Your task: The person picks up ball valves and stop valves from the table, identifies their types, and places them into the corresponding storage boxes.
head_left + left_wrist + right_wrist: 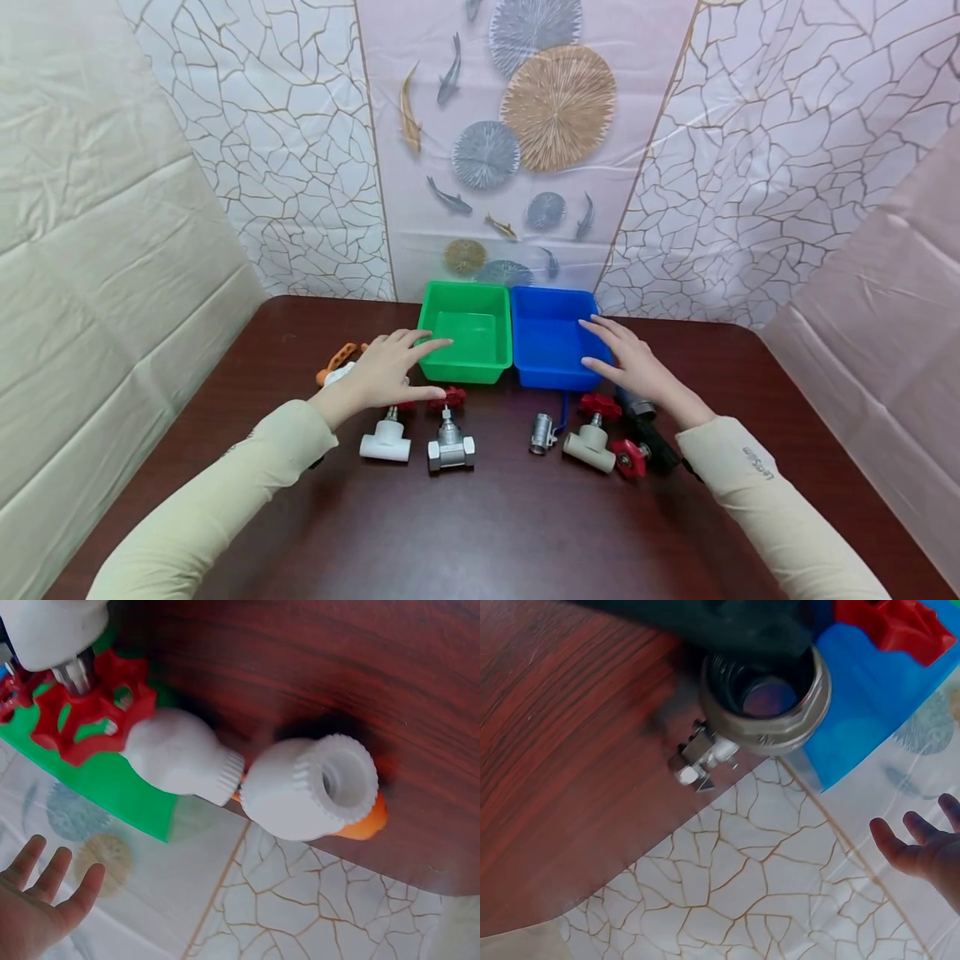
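Observation:
My left hand [386, 371] hovers with spread fingers near the front left of the green bin [465, 372], holding nothing. Below it are a white tee-shaped valve [386, 443] and a metal gate valve [452, 450] with a red handwheel. White plastic valves [184, 754] with orange handles lie partly hidden behind that hand. My right hand [633, 362], also with fingers extended, hangs over the right side of the blue bin [558, 379], nothing in its grasp. Nearby lie a small metal valve [542, 434] with a blue lever, a beige tee-shaped valve [589, 448] and another red handwheel [630, 459].
The two bins stand side by side at the back of the dark wooden table [487, 533]. Patterned cloth [487, 233] rises directly behind them. A valve with a wide metal ring end [769, 731] and dark parts lies under the right forearm.

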`<state>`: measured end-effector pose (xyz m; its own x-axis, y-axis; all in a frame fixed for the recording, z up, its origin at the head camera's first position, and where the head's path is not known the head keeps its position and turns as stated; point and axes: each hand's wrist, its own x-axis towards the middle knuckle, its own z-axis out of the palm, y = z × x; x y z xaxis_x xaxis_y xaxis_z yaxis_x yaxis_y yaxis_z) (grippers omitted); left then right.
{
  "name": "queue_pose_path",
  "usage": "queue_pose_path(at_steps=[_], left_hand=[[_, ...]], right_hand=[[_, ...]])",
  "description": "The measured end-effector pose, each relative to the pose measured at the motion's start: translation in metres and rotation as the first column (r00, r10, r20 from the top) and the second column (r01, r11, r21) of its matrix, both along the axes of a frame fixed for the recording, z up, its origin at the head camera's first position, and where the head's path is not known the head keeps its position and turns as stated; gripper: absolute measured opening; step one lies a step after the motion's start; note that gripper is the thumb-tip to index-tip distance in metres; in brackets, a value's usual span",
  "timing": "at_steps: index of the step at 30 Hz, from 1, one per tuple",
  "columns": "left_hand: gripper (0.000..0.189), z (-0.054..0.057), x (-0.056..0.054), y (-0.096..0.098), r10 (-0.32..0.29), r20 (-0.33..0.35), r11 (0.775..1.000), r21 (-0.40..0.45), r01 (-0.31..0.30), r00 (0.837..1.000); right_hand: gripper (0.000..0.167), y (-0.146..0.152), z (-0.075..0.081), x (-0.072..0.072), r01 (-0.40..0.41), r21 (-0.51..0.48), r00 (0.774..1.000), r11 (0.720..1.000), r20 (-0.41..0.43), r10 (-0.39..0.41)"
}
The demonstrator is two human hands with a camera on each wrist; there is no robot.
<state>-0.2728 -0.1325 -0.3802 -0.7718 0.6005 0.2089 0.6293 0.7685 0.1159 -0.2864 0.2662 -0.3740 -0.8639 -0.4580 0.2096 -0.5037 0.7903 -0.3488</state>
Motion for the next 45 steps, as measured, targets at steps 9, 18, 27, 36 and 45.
queue_pose_path(at_steps=[9, 18, 27, 36, 45], left_hand=[[0.069, -0.009, 0.016, 0.01, -0.058, -0.02, 0.998, 0.032, 0.059, 0.998], [0.062, -0.029, 0.023, 0.015, -0.141, -0.041, 0.989, 0.038, 0.143, 0.989], [0.06, -0.034, 0.032, 0.03, -0.16, -0.009, 0.987, 0.03, 0.16, 0.987], [0.064, -0.038, 0.038, 0.039, -0.158, 0.035, 0.987, -0.015, 0.158, 0.987], [0.069, -0.027, 0.031, 0.039, -0.286, 0.092, 0.949, -0.114, 0.295, 0.954]], right_hand=[[0.061, -0.011, -0.003, -0.001, -0.031, 0.02, 1.0, 0.999, 0.0, 0.031], [0.056, -0.023, -0.011, -0.008, -0.101, 0.066, 0.994, 0.993, -0.022, 0.103], [0.05, -0.041, -0.011, -0.016, -0.171, 0.091, 0.985, 0.981, 0.01, 0.171], [0.052, -0.063, -0.012, -0.022, -0.183, 0.133, 0.983, 0.974, 0.051, 0.177], [0.054, -0.08, -0.011, -0.03, -0.164, 0.156, 0.983, 0.974, 0.106, 0.149]])
